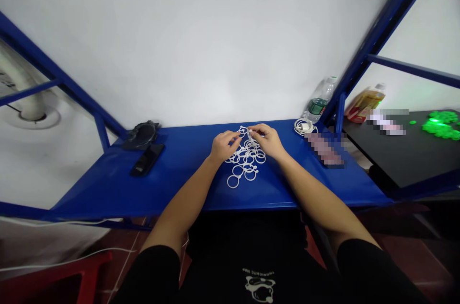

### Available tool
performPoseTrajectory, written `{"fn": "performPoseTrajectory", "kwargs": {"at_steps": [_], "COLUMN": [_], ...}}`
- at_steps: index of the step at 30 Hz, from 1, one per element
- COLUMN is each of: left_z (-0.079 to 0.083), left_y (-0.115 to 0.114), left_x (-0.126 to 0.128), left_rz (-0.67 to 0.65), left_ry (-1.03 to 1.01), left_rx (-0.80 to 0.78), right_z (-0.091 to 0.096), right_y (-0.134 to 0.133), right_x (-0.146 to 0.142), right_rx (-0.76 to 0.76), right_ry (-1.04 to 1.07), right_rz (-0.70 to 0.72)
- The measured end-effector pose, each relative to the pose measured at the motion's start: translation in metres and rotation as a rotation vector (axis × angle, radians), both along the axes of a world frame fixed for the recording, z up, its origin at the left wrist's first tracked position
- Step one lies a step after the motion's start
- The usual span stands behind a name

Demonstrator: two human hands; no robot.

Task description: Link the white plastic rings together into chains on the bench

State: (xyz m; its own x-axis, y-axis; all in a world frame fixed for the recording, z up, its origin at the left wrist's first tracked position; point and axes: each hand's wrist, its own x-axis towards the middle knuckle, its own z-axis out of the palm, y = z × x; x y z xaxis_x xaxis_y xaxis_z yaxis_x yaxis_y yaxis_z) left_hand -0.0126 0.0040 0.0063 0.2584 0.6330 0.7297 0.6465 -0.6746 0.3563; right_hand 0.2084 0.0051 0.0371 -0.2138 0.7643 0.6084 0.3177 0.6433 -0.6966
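Rings (pixel 247 154): on the table (pixel 187 146), between my left hand (pixel 225 145) and right hand (pixel 266 138) and nearer me.
Phone (pixel 147 160): left of my left hand, before the bag (pixel 143 134).
Bottle (pixel 319 101): right of my right hand, behind the cable (pixel 304 126).

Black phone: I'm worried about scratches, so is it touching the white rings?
Apart: the head view shows blue tabletop between the black phone and white rings.

More than ten white rings (pixel 246 154), two hands (pixel 223 146) (pixel 268 141), two bottles (pixel 316 108) (pixel 368 102), one coiled cable (pixel 305 126).
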Motion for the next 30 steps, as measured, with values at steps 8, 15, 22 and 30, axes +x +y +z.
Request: {"fn": "performPoseTrajectory", "kwargs": {"at_steps": [8,15,22,30], "left_z": [0.0,-0.003,-0.006,-0.004], "left_y": [-0.001,0.001,0.001,-0.001], "left_x": [0.008,0.01,0.01,0.01], "left_rz": [-0.108,-0.133,-0.111,-0.144], "left_ry": [-0.039,-0.047,-0.005,0.032], "left_rx": [0.169,0.276,0.272,0.182], "right_z": [-0.023,-0.022,-0.022,-0.029], "right_y": [-0.004,-0.009,-0.011,-0.002], "right_x": [-0.005,-0.007,-0.006,-0.005], "right_rx": [0.18,0.206,0.172,-0.2], "right_ry": [-0.104,-0.089,-0.09,0.097], "right_rz": [0.037,-0.026,0.034,0.154]}}
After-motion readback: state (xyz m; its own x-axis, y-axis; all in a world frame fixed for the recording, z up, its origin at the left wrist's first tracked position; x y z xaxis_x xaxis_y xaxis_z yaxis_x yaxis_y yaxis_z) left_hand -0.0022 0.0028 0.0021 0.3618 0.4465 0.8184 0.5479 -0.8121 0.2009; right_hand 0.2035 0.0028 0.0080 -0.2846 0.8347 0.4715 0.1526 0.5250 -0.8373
